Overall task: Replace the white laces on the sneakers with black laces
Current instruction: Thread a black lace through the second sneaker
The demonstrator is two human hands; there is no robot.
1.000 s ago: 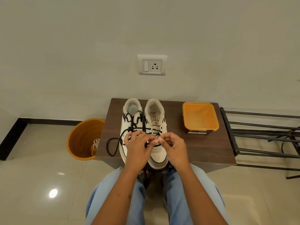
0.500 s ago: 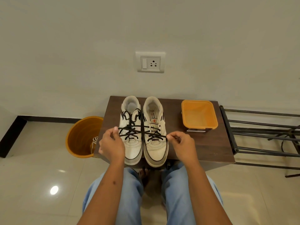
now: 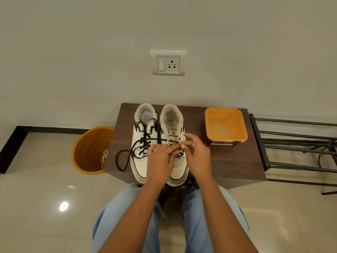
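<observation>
Now your left hand (image 3: 160,159) and right hand (image 3: 196,154) pinch the black lace (image 3: 144,143) over the right sneaker (image 3: 175,128), apparently to thread it.

A small dark wood table (image 3: 228,161) stands against the wall. Two white sneakers (image 3: 145,136) sit side by side on its left half, toes toward the near edge, heels to the wall. A black lace (image 3: 121,159) trails off the left sneaker and loops on the tabletop at the left edge. An orange tub (image 3: 225,125) rests on the far right part, well apart from the sneakers. On the tiled floor (image 3: 45,207), just left of the table, stands an orange bin (image 3: 91,150).
</observation>
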